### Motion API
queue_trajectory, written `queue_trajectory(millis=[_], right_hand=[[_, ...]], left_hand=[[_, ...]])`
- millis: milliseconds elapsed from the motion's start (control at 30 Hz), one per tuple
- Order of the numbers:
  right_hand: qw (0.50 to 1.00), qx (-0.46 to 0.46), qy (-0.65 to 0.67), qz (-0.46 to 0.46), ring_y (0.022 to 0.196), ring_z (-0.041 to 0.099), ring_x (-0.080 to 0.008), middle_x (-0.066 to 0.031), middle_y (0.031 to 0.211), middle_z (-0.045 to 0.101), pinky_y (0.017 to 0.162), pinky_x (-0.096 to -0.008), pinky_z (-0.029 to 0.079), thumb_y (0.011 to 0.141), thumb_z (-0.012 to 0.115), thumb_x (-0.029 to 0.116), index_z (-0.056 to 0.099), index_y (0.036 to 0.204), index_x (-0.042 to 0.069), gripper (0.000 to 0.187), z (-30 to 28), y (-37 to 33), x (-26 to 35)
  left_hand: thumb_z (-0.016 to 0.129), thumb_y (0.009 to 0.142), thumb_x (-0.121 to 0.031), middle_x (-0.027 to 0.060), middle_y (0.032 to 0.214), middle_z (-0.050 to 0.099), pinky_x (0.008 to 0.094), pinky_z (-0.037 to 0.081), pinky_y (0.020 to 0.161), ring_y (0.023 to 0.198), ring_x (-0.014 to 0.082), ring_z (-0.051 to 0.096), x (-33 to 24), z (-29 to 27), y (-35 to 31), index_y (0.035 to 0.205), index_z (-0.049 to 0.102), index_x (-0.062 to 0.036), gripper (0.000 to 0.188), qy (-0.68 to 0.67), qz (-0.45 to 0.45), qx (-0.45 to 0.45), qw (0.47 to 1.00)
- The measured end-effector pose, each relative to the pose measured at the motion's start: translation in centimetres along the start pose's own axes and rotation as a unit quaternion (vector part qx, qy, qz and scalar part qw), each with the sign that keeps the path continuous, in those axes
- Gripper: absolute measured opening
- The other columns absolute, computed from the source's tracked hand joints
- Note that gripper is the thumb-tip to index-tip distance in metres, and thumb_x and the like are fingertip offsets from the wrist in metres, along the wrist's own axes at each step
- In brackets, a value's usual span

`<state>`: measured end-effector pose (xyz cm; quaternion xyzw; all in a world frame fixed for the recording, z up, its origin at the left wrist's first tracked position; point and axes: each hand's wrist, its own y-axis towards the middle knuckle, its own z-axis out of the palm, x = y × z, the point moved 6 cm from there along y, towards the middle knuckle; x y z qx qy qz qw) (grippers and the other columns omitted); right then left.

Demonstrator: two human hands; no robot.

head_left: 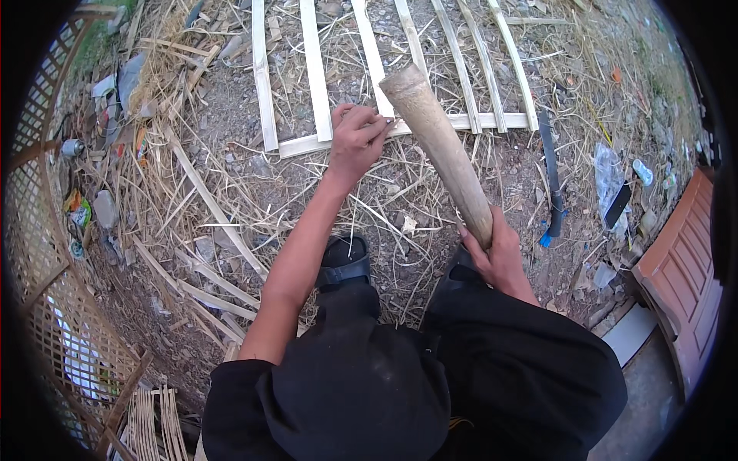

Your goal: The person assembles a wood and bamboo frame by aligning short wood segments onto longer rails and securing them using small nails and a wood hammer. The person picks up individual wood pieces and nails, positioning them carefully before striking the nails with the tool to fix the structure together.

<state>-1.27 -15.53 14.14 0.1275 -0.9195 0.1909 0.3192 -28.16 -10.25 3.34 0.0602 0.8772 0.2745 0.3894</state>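
i see the right hand (498,250) wrapped tight around the narrow end of a thick wooden club (438,146), whose blunt, rounded head tilts up over the bamboo slat frame (315,77). the left hand (355,138) presses down on the frame's crosswise slat (307,144), fingers bunched at a joint; i cannot tell whether they pinch anything. the slats are pale, flat and split-cut. everything lies on bare gravelly dirt strewn with dry straw, with a dark machete (550,173) to the right and woven lattice panels (46,230) at left.
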Motion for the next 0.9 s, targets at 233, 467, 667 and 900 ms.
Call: queue_trajectory(millis=[233, 467, 667, 900], right_hand=[[1.0, 0.018, 0.006, 0.001, 0.079, 0.071, -0.0449, -0.0266, 0.087, 0.069, 0.068, -0.0476, 0.055, 0.094, 0.074, 0.027, 0.055, 0.122, 0.002, 0.042, 0.7, -0.3, -0.1], [0.999, 0.017, 0.011, 0.033, 0.08, 0.07, -0.0462, -0.0271, 0.088, 0.068, 0.069, -0.0479, 0.054, 0.094, 0.074, 0.026, 0.055, 0.123, 0.001, 0.043, 0.8, -0.3, -0.4], [1.0, 0.017, -0.005, 0.015, 0.081, 0.07, -0.0474, -0.029, 0.087, 0.068, 0.069, -0.0496, 0.055, 0.094, 0.074, 0.026, 0.053, 0.126, 0.001, 0.046, 1.0, -0.7, -1.2], [0.999, 0.02, -0.037, 0.014, 0.082, 0.07, -0.0495, -0.0325, 0.089, 0.068, 0.071, -0.054, 0.055, 0.094, 0.073, 0.029, 0.05, 0.131, 0.003, 0.051, 1.4, -1.4, -2.1]], left_hand=[[0.077, 0.084, -0.006, 0.0023, 0.082, 0.06, 0.0416, 0.039, 0.098, 0.085, 0.0187, 0.064, -1.3, -0.1, -0.3, 0.088, 0.07, -0.005, 0.008, 0.073, 0.027, 0.022, 0.997], [0.075, 0.082, -0.004, 0.003, 0.086, 0.061, 0.0425, 0.038, 0.102, 0.084, 0.0189, 0.064, -1.4, 0.8, -0.5, 0.095, 0.073, -0.0061, 0.013, 0.117, 0.038, 0.057, 0.991], [0.072, 0.09, -0.007, 0.0019, 0.081, 0.054, 0.0401, 0.038, 0.096, 0.083, 0.0175, 0.062, -1.7, 0.8, -0.2, 0.091, 0.07, -0.0049, 0.003, 0.102, 0.05, 0.04, 0.993], [0.074, 0.087, -0.009, 0.0019, 0.082, 0.056, 0.0409, 0.037, 0.098, 0.085, 0.0178, 0.062, -1.1, 0.8, -0.6, 0.093, 0.072, -0.0067, 0.007, 0.102, 0.032, 0.05, 0.993]])
